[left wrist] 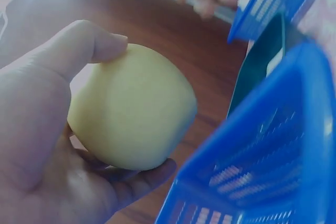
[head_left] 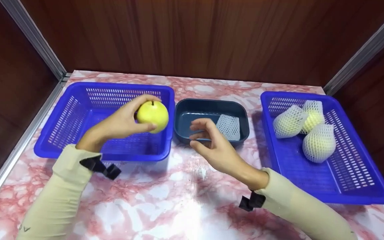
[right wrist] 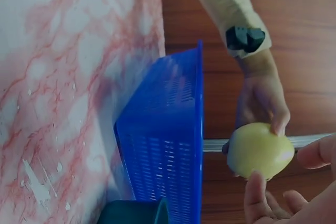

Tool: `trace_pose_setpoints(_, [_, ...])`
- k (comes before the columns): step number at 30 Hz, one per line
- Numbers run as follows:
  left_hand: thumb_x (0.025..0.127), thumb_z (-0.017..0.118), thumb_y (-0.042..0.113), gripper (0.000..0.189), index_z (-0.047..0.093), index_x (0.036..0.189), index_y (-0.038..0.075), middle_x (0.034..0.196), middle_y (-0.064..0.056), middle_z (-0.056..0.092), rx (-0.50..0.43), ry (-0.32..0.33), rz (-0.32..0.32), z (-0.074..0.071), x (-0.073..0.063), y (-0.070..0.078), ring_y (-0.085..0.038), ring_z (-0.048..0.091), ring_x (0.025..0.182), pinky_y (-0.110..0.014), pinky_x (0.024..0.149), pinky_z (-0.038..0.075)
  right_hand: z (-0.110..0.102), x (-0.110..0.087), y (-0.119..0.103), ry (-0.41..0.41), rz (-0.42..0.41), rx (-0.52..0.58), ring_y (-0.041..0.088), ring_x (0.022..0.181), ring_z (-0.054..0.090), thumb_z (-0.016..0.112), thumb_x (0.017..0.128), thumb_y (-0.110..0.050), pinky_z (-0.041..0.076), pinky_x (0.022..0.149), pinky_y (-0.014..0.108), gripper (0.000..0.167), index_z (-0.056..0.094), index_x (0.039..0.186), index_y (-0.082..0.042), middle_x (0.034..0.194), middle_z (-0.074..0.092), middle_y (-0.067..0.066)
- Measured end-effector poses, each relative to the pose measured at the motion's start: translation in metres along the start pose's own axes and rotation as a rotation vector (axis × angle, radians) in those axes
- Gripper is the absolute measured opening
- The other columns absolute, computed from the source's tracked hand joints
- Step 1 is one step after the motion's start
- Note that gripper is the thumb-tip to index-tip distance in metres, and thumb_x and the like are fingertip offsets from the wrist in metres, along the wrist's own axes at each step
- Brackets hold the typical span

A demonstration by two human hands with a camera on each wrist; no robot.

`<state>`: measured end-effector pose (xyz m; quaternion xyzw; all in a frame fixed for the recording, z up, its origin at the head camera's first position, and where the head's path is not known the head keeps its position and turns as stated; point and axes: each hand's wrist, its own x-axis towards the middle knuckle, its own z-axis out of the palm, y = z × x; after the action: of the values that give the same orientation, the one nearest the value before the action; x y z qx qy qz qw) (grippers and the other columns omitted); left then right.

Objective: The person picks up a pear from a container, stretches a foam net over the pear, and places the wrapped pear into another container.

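Note:
In the head view, my left hand (head_left: 122, 121) holds a smooth yellow apple (head_left: 153, 115), stem up, above the right side of the left blue basket (head_left: 103, 156). Thumb and fingers curve round the apple (left wrist: 134, 108) in the left wrist view. My right hand (head_left: 217, 146) is over the front of a dark teal tub (head_left: 195, 105), its fingers loosely bent with nothing between them. Inside the tub lies a flattened white foam net sleeve (head_left: 229, 127). From the right wrist, the apple (right wrist: 260, 150) appears just beyond my right fingertips, though the head view shows them apart.
At the right stands another blue basket (head_left: 312, 186) with several pale fruits in white foam nets (head_left: 319, 143) grouped toward its back. The table (head_left: 165, 206) has a red-and-white marbled top. Brown wood panels (head_left: 198, 40) enclose its back and sides.

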<state>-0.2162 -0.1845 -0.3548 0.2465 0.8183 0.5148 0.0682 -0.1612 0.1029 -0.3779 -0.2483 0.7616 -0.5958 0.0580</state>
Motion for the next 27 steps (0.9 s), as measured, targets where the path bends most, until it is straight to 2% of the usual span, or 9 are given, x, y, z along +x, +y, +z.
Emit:
trace_pose_setpoints(2, [0.084, 0.078, 0.002, 0.063, 0.051, 0.141, 0.007, 0.14, -0.01, 0.05, -0.013, -0.004, 0.026, 0.008, -0.004, 0.005, -0.028, 0.053, 0.117, -0.044, 0.092, 0.054, 0.0, -0.004, -0.001, -0.005, -0.025, -0.008, 0.026, 0.124, 0.057, 0.065, 0.096, -0.001, 0.053, 0.098, 0.041, 0.056, 0.041, 0.147, -0.006, 0.145, 0.048, 0.014])
trace_pose_setpoints(5, [0.085, 0.079, 0.005, 0.066, 0.05, 0.143, 0.008, 0.142, -0.011, 0.049, -0.034, -0.008, 0.046, 0.022, -0.009, 0.012, -0.029, 0.055, 0.117, -0.043, 0.09, 0.056, 0.0, -0.01, -0.003, -0.019, -0.068, -0.02, 0.026, 0.134, 0.051, 0.066, 0.096, 0.0, 0.053, 0.1, 0.043, 0.072, 0.03, 0.157, -0.008, 0.157, 0.036, 0.014])
trace_pose_setpoints(8, [0.085, 0.08, 0.005, 0.071, 0.042, 0.145, 0.003, 0.143, -0.016, 0.047, -0.084, -0.005, 0.059, 0.04, -0.012, 0.018, -0.031, 0.055, 0.121, -0.043, 0.093, 0.056, 0.001, -0.016, -0.005, -0.041, -0.124, -0.017, 0.028, 0.141, 0.043, 0.064, 0.097, 0.001, 0.052, 0.103, 0.045, 0.078, 0.02, 0.161, -0.006, 0.164, 0.024, 0.014])
trace_pose_setpoints(11, [0.084, 0.08, 0.006, 0.074, 0.036, 0.143, 0.0, 0.143, -0.019, 0.045, -0.135, 0.009, 0.083, 0.058, -0.014, 0.02, -0.032, 0.053, 0.125, -0.043, 0.096, 0.056, 0.001, -0.021, -0.006, -0.064, -0.156, -0.023, 0.029, 0.144, 0.04, 0.06, 0.099, 0.003, 0.049, 0.106, 0.045, 0.079, 0.014, 0.162, -0.004, 0.166, 0.019, 0.014])
trace_pose_setpoints(15, [0.084, 0.081, 0.008, 0.069, 0.038, 0.137, 0.0, 0.137, -0.018, 0.047, -0.177, 0.031, 0.108, 0.077, -0.019, 0.019, -0.03, 0.055, 0.121, -0.04, 0.098, 0.055, 0.0, -0.026, -0.003, -0.093, -0.163, -0.033, 0.03, 0.143, 0.042, 0.059, 0.099, 0.004, 0.048, 0.108, 0.041, 0.077, 0.014, 0.162, -0.002, 0.165, 0.021, 0.017])
trace_pose_setpoints(20, [0.083, 0.085, 0.012, 0.067, 0.042, 0.133, 0.002, 0.133, -0.016, 0.051, -0.226, 0.055, 0.105, 0.093, -0.021, 0.016, -0.027, 0.055, 0.12, -0.038, 0.102, 0.053, -0.003, -0.033, 0.001, -0.113, -0.157, -0.04, 0.027, 0.139, 0.046, 0.062, 0.099, 0.001, 0.05, 0.106, 0.037, 0.076, 0.018, 0.161, -0.002, 0.163, 0.027, 0.018])
trace_pose_setpoints(27, [0.079, 0.089, 0.013, 0.07, 0.044, 0.132, -0.001, 0.132, -0.017, 0.052, -0.276, 0.089, 0.099, 0.113, -0.023, 0.008, -0.029, 0.053, 0.125, -0.039, 0.101, 0.054, -0.001, -0.042, 0.014, -0.063, -0.13, -0.054, 0.027, 0.135, 0.047, 0.07, 0.096, -0.004, 0.051, 0.105, 0.034, 0.075, 0.028, 0.158, -0.002, 0.157, 0.037, 0.014])
